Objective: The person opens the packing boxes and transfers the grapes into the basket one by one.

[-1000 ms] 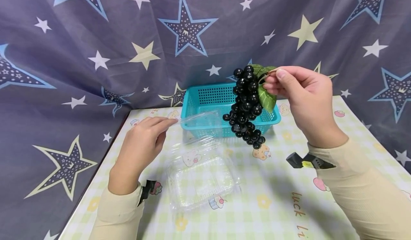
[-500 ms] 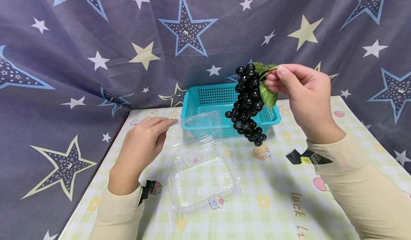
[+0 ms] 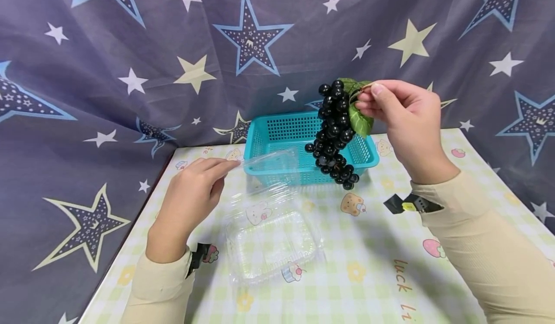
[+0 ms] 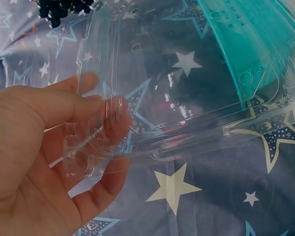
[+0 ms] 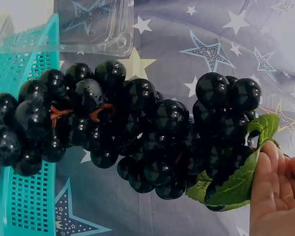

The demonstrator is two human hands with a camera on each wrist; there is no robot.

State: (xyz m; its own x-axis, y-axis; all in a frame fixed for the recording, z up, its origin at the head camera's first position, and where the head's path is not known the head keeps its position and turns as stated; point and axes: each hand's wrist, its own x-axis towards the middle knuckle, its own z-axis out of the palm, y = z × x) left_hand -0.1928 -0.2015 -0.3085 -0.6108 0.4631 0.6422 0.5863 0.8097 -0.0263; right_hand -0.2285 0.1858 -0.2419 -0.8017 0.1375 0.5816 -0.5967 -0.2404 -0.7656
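Note:
From my right hand (image 3: pixel 412 126) hangs a bunch of black grapes (image 3: pixel 333 131), its stem pinched between thumb and fingers beside the green leaves (image 3: pixel 361 122). The grapes (image 5: pixel 162 123) fill the right wrist view and hang above the front right part of a teal basket (image 3: pixel 260 170). My left hand (image 3: pixel 191 199) pinches the edge of the raised lid (image 3: pixel 273 162) of a clear plastic clamshell box (image 3: pixel 277 242). In the left wrist view the thumb and fingers hold the corner of that lid (image 4: pixel 186 123). The box's base lies flat on the table.
A checked tablecloth (image 3: pixel 355 295) with cartoon prints covers the table. The basket stands at the table's back edge, partly behind the raised lid. A dark curtain with stars (image 3: pixel 368 16) hangs directly behind the table.
My right hand has risen slightly, lifting the grapes; they have also shifted a little to the right. The left hand and the clear box have stayed in place.

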